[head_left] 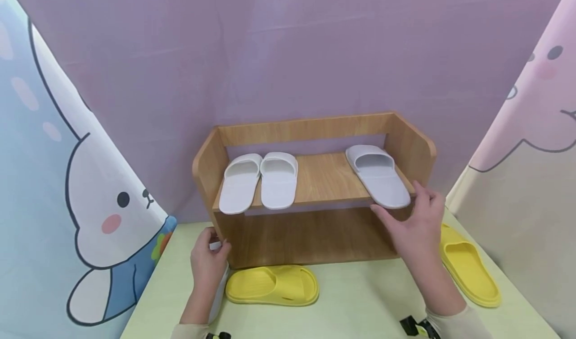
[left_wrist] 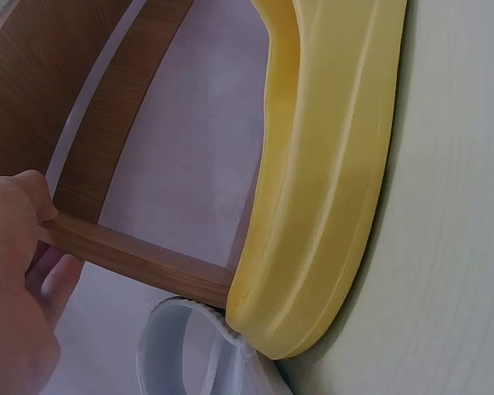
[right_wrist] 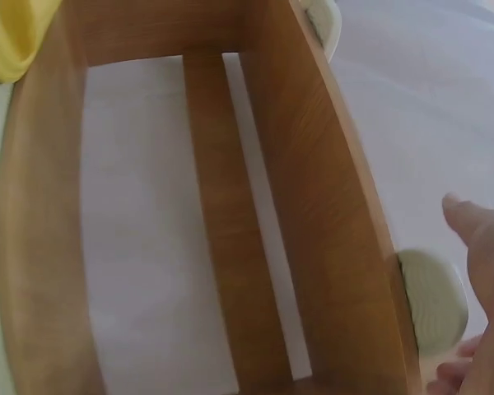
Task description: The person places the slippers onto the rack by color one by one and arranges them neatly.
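Observation:
My left hand (head_left: 208,264) grips the front edge of the left side panel of a small wooden shoe rack (head_left: 321,179); its thumb and fingers sit around that edge in the left wrist view. On the top shelf a white slipper (head_left: 390,191) lies at the right, its heel end jutting past the front edge. My right hand (head_left: 423,229) is spread beside that heel end, thumb near the slipper and fingers by the right side panel. A pair of white slippers, one (head_left: 238,194) beside the other (head_left: 279,191), lies at the shelf's left.
A yellow slipper (head_left: 252,285) lies sideways before the rack; another yellow slipper (head_left: 468,271) lies to its right. A white slipper (left_wrist: 160,341) stands left of the rack, partly hidden behind my left hand. A purple cloth (head_left: 292,54) hangs behind.

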